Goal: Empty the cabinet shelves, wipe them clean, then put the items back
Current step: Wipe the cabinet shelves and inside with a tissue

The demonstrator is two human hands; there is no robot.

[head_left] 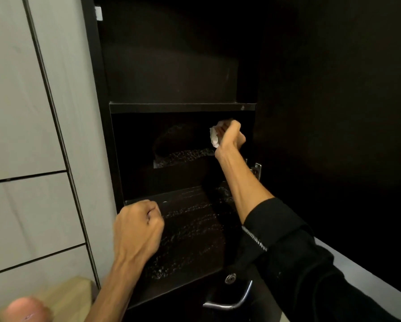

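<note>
A dark open cabinet fills the middle of the head view. My right hand reaches into the middle compartment and grips a crumpled white cloth against the right inner side, just under the upper shelf. My left hand is balled into a fist with nothing in it, held at the front left edge of the lower shelf, whose surface shows wet streaks. No stored items are visible on the shelves; the inside is very dark.
The cabinet door stands open on the right, with a hinge by my forearm. Below are a keyhole and a metal handle. Grey panelled fronts lie to the left; a blurred pale object sits bottom left.
</note>
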